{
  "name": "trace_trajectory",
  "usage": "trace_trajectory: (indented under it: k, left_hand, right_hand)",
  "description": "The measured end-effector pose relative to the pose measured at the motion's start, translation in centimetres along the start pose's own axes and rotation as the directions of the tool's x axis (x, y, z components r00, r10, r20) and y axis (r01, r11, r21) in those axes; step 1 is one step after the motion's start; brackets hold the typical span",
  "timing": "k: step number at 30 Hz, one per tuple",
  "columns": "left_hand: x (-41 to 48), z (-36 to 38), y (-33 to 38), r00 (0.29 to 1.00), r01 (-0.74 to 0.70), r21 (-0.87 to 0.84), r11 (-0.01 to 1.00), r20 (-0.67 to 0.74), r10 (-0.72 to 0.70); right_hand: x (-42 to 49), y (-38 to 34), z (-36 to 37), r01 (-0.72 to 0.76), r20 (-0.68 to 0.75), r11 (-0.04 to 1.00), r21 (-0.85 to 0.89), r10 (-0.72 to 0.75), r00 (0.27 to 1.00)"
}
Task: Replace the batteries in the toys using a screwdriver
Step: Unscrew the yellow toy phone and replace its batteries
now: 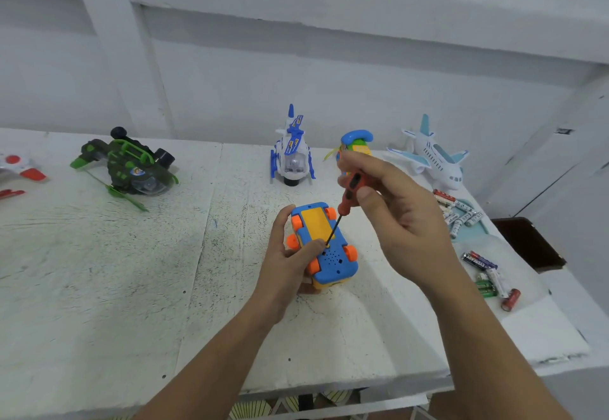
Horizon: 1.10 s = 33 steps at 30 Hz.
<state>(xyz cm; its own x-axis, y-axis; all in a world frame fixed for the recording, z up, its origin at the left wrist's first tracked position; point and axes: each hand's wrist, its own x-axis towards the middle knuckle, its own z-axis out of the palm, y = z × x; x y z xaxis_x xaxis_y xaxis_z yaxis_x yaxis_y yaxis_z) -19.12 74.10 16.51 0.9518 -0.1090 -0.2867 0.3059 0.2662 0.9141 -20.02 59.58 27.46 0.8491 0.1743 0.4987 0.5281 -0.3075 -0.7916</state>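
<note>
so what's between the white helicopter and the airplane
In the head view, a yellow toy phone with a blue handset stands between the helicopter and airplane, partly behind the right hand.

White painted table [99,287] is filling the lower field, its top showing grey scuffs, dark specks and a seam [207,238] running front to back between two boards. Behind it a white wall [329,96] is rising, with a slanted post [108,40] crossing it at upper left and a horizontal beam [362,1] running along the top. A pale blue tray [474,236] is lying on the table near its right edge. Just beyond that edge a dark brown box-like object [527,241] is sitting lower down. A white panel [560,172] bearing a small dark label [564,131] is standing at far right. Below the table's front edge, fan-patterned cream shapes [250,409] are showing.
</note>
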Motion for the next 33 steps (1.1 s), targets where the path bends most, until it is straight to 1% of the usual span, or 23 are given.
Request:
trace_trajectory:
  k: [2, 5, 13, 18, 22, 26, 30, 33]
  left_hand:
    - [-0.1, 0.0, 0.2, 1.000, 0.007, 0.008, 1.000, 0.003, -0.007]
    - [-0.2, 0.1, 0.5, 1.000, -0.002, 0.029, 1.000, 0.013, 0.001]
    - [-0.4, 0.2, 0.9, 0.999, 0.027, 0.023, 0.999, 0.017, -0.027]
    - [-0.6, 0.3, 1.3, 0.999, 0.037, 0.036, 0.999, 0.029, -0.038]
    - [-0.6, 0.4, 1.3, 0.998, 0.046, 0.054, 0.997, 0.033, -0.048]
    - [-0.7, 0.4, 1.4, 0.998, 0.046, 0.053, 0.998, 0.046, -0.049]
    - [-0.8, 0.4, 1.5, 0.998, 0.033, 0.053, 0.998, 0.055, -0.036]
    - [-0.7, 0.4, 1.5, 0.998, 0.037, 0.052, 0.998, 0.050, -0.040]
  right_hand:
    - [0.3, -0.3, -0.1, 0.000, 0.022, 1.000, 0.000, 0.000, 1.000]
    - [0.7, -0.5, 0.1, 0.005, 0.038, 0.998, -0.056, -0.003, 0.999]
    - [0.6, -0.6, 0.1, -0.036, 0.045, 0.999, 0.002, 0.035, 0.998]
    - [0.8, -1.0, -0.1, -0.022, 0.058, 0.997, -0.080, 0.027, 0.998]
    - [0.7, -0.9, 0.0, -0.037, 0.063, 0.998, -0.058, 0.040, 0.997]
    - [0.5, -1.0, -0.3, -0.053, 0.117, 0.998, -0.047, 0.058, 0.992]
    - [0.7, -0.9, -0.2, -0.046, 0.115, 0.992, -0.115, 0.059, 0.992]
    - [0.6, -0.8, -0.2, -0.060, 0.125, 0.994, -0.092, 0.071, 0.990]
